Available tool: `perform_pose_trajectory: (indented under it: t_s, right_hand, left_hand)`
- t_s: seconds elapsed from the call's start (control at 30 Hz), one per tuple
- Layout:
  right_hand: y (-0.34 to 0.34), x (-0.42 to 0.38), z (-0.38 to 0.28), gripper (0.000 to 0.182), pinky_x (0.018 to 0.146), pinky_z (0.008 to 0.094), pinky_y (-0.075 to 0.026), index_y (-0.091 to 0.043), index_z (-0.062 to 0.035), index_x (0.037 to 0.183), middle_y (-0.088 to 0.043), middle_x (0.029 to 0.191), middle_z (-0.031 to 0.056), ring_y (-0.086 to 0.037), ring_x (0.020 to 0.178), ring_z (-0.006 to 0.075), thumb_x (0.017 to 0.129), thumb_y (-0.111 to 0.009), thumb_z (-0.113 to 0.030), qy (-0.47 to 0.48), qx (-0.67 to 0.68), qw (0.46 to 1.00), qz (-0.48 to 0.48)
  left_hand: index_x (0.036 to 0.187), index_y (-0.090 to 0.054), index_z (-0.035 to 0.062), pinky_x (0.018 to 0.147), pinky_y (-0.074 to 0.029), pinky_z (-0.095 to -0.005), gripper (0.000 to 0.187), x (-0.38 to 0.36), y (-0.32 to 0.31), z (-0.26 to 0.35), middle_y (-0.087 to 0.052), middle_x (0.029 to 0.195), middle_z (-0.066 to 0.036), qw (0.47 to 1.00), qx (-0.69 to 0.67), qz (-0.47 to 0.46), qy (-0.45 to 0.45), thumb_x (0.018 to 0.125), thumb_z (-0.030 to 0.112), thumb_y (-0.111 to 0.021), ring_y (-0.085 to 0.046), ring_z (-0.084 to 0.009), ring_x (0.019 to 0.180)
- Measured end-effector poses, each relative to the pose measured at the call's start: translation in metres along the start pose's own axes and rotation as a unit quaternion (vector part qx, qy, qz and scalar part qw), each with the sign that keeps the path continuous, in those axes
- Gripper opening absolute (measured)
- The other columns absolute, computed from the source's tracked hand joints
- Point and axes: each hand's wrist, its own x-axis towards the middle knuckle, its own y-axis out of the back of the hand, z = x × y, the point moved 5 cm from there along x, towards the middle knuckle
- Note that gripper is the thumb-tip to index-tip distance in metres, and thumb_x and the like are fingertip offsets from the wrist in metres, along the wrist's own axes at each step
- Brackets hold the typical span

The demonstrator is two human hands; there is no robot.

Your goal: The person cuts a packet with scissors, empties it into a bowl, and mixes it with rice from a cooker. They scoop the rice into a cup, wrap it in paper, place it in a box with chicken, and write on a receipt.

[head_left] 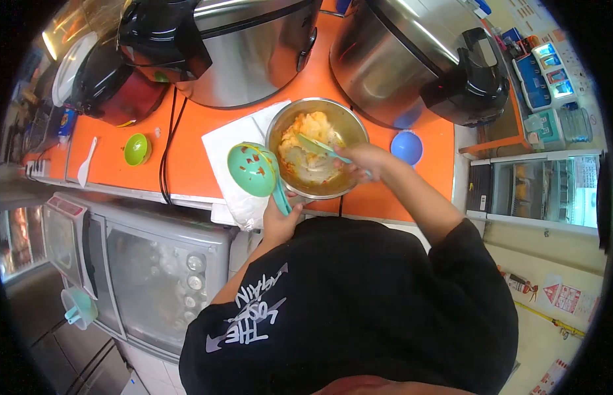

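Observation:
A steel bowl (pixel 359 125) on the orange counter holds a pale orange food mix (pixel 294 137). My right hand (pixel 364 162), closed round the handle of a light green spatula (pixel 314 143), is over the bowl's right side, with the blade in the mix. At the bowl's lower left, my left hand (pixel 281 220) is wrapped round the handle of a mint green ladle (pixel 244 176). Reddish bits stick inside the ladle's cup, which is tilted beside the bowl over a white sheet (pixel 217 146).
Two large steel cookers (pixel 244 62) (pixel 379 62) stand behind the bowl, and a dark red cooker (pixel 119 95) at the left. A green bowl (pixel 137 149), a white rice paddle (pixel 87 162) and a black cable lie left; a blue bowl (pixel 406 147) sits right.

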Motion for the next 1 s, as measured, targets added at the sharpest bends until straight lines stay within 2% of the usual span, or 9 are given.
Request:
perform_pose_trajectory:
  t_s: [0.17, 0.27, 0.4, 0.6, 0.67, 0.73, 0.83, 0.93, 1.0]
  right_hand:
    - [0.018, 0.01, -0.035, 0.039, 0.053, 0.0398, -0.044, -0.06, -0.0037, 0.088, -0.06, 0.065, 0.011, -0.059, 0.059, 0.0257, 0.09, -0.038, -0.035, 0.298, -0.448, 0.785, 0.308]
    - [-0.002, 0.052, -0.003, 0.039, 0.074, 0.0463, -0.044, -0.057, 0.0005, 0.098, -0.061, 0.089, 0.019, -0.059, 0.081, 0.0332, 0.091, -0.035, -0.031, 0.063, -0.469, 0.819, 0.325]
    - [0.024, 0.08, -0.055, 0.032, 0.071, 0.0407, -0.047, -0.06, -0.0059, 0.1, -0.062, 0.094, 0.0151, -0.061, 0.083, 0.0269, 0.086, -0.041, -0.028, 0.137, -0.712, 0.676, 0.129]
    - [0.028, -0.029, -0.032, 0.024, 0.062, 0.0392, -0.049, -0.065, -0.0077, 0.093, -0.064, 0.079, 0.0117, -0.062, 0.077, 0.026, 0.076, -0.053, -0.02, 0.061, -0.691, 0.699, 0.172]
    - [0.015, 0.007, 0.019, 0.029, 0.061, 0.0384, -0.049, -0.061, -0.0041, 0.099, -0.064, 0.079, 0.0138, -0.062, 0.075, 0.0252, 0.081, -0.051, -0.026, 0.202, -0.597, 0.77, 0.099]
    - [-0.019, 0.009, 0.034, 0.035, 0.05, 0.0358, -0.047, -0.057, 0.0007, 0.096, -0.061, 0.068, 0.0135, -0.059, 0.057, 0.0233, 0.086, -0.048, -0.032, 0.338, -0.512, 0.74, 0.278]
    - [-0.038, 0.002, 0.018, 0.035, 0.036, 0.0308, -0.038, -0.049, -0.0043, 0.094, -0.049, 0.054, 0.0062, -0.046, 0.041, 0.0159, 0.089, -0.042, -0.038, 0.083, -0.148, 0.977, 0.13]
    - [-0.022, 0.013, 0.033, 0.036, 0.031, 0.0245, -0.024, -0.047, -0.0065, 0.082, -0.036, 0.048, -0.0024, -0.032, 0.034, 0.0084, 0.088, -0.044, -0.042, -0.011, 0.29, 0.955, -0.059]
    - [-0.004, -0.003, 0.031, 0.035, 0.032, 0.022, -0.02, -0.046, -0.0092, 0.081, -0.032, 0.047, -0.0048, -0.026, 0.034, 0.0055, 0.089, -0.04, -0.043, -0.01, 0.222, 0.974, -0.046]
  left_hand:
    - [0.117, -0.038, -0.0042, 0.078, -0.046, -0.0299, 0.045, 0.003, 0.023, 0.027, -0.046, 0.121, -0.014, 0.998, 0.009, 0.064, 0.0, 0.076, 0.001, -0.056, -0.056, -0.0216, 0.097]
    - [0.117, -0.038, -0.0048, 0.078, -0.047, -0.031, 0.045, 0.031, 0.026, 0.037, -0.046, 0.121, -0.016, 0.993, 0.042, 0.095, -0.064, 0.076, 0.0, -0.055, -0.057, -0.023, 0.095]
    - [0.11, -0.044, -0.0052, 0.077, -0.047, -0.0314, 0.04, 0.066, 0.023, 0.062, -0.055, 0.108, -0.017, 0.98, 0.119, 0.119, -0.108, 0.072, 0.003, -0.057, -0.06, -0.0251, 0.089]
    - [0.1, -0.047, -0.0026, 0.065, -0.048, -0.0274, 0.033, 0.095, 0.028, 0.059, -0.058, 0.087, -0.011, 0.989, 0.132, 0.069, -0.022, 0.069, 0.001, -0.057, -0.058, -0.0181, 0.073]
    - [0.095, -0.046, -0.0001, 0.061, -0.047, -0.0266, 0.029, 0.091, 0.017, 0.049, -0.053, 0.079, -0.006, 0.998, 0.062, 0.029, 0.006, 0.068, 0.0, -0.058, -0.056, -0.0163, 0.068]
    - [0.093, -0.045, 0.0003, 0.06, -0.047, -0.0264, 0.029, 0.071, -0.001, 0.05, -0.052, 0.078, -0.005, 0.997, 0.072, 0.006, -0.028, 0.068, 0.001, -0.059, -0.055, -0.0159, 0.068]
    - [0.092, -0.047, 0.002, 0.067, -0.043, -0.0296, 0.03, 0.04, -0.024, 0.053, -0.054, 0.078, -0.008, 0.996, 0.039, 0.034, -0.079, 0.066, 0.006, -0.061, -0.054, -0.0194, 0.072]
    - [0.094, -0.047, 0.0017, 0.07, -0.044, -0.0308, 0.032, 0.017, -0.033, 0.043, -0.055, 0.079, -0.008, 0.995, 0.096, 0.018, -0.03, 0.067, 0.008, -0.063, -0.056, -0.0198, 0.074]
    - [0.097, -0.048, 0.0005, 0.073, -0.044, -0.031, 0.033, 0.013, -0.025, 0.034, -0.056, 0.081, -0.008, 0.997, 0.081, 0.006, 0.003, 0.069, 0.01, -0.064, -0.057, -0.0194, 0.079]
